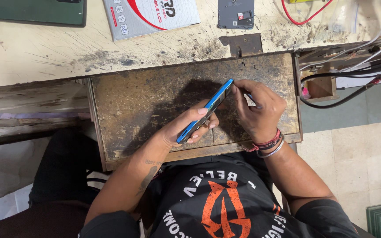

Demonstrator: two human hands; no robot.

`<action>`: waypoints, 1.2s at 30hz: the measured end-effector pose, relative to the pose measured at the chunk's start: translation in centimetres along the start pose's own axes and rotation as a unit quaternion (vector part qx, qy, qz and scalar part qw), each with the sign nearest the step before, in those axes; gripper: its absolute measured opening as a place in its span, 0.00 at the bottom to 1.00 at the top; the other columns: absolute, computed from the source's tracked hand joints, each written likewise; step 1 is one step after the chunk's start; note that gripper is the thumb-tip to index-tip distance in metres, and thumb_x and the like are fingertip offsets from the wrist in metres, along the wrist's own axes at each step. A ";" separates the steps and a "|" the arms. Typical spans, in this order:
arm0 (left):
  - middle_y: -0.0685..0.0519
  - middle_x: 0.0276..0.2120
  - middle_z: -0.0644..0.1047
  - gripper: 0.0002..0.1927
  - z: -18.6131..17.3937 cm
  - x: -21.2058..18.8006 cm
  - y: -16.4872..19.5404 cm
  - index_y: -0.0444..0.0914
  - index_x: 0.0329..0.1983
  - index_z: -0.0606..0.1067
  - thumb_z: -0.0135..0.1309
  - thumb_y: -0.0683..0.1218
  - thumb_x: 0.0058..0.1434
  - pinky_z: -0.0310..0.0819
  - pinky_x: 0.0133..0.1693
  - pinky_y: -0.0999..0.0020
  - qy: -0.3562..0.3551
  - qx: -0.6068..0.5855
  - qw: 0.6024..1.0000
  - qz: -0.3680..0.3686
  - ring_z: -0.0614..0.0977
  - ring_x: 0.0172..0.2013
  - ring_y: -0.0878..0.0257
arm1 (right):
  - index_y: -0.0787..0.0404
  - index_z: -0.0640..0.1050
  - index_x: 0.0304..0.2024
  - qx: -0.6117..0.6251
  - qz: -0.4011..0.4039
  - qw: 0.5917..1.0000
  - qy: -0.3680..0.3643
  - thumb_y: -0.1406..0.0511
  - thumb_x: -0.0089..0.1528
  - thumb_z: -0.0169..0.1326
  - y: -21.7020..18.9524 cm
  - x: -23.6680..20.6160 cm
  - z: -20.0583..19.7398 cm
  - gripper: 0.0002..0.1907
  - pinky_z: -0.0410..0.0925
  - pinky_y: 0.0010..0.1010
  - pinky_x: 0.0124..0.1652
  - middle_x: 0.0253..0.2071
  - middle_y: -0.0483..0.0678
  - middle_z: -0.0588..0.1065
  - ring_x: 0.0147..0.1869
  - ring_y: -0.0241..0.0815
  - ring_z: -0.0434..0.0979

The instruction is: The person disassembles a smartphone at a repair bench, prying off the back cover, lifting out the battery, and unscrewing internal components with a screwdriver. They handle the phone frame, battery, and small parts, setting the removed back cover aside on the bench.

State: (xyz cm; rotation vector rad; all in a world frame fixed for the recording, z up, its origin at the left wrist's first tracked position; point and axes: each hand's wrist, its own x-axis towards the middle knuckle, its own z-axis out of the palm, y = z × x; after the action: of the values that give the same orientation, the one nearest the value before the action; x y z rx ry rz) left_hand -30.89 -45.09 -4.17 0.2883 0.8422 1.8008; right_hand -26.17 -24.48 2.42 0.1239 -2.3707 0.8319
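My left hand [189,125] grips a blue-edged phone [206,110], held on its side and tilted up to the right over a worn wooden pull-out board [133,101]. My right hand [257,109] is closed at the phone's upper end, fingers pinched on a small thin tool pressed against its edge. Most of the tool is hidden by the fingers. Red thread bands and a metal bangle circle my right wrist [267,145].
On the scratched pale benchtop [45,48] behind lie a dark green phone [40,11], a grey-and-red flat package [148,15], a grey phone back panel [236,13] and a red wire [305,17]. Black and white cables [353,75] run at the right. Tiled floor lies at the right.
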 end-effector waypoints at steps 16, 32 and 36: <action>0.51 0.38 0.70 0.36 0.0 -0.6 0.1 0.31 0.71 0.60 0.45 0.60 0.68 0.60 0.17 0.81 0.058 0.028 0.997 0.035 0.66 0.19 0.75 | 0.63 0.76 0.42 -0.026 0.050 0.997 -0.053 0.74 0.65 0.60 -0.6 0.4 1.0 0.06 0.72 0.32 0.36 0.37 0.50 0.78 0.37 0.44 0.82; 0.45 0.41 0.69 0.39 -1.2 -1.9 1.6 0.29 0.73 0.59 0.41 0.62 0.73 0.65 0.19 0.78 -0.065 -0.202 0.971 0.110 0.69 0.22 0.72 | 0.63 0.80 0.41 -0.094 -0.079 0.987 -0.100 0.68 0.68 0.59 7.9 13.7 2.8 0.04 0.70 0.37 0.39 0.37 0.50 0.79 0.38 0.49 0.80; 0.44 0.42 0.69 0.38 -1.0 -2.2 2.0 0.29 0.75 0.58 0.41 0.61 0.73 0.64 0.19 0.78 -0.062 -0.170 0.977 0.111 0.68 0.22 0.73 | 0.60 0.82 0.40 -0.173 -0.110 0.971 -0.120 0.67 0.67 0.62 8.2 15.6 4.1 0.03 0.70 0.41 0.39 0.36 0.52 0.79 0.39 0.54 0.80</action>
State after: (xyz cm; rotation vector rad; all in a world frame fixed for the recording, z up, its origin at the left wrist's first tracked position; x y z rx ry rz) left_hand -32.02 -47.83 -3.09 0.2756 0.4158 2.0740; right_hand -43.17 -18.63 4.55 0.3537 -2.6271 0.3047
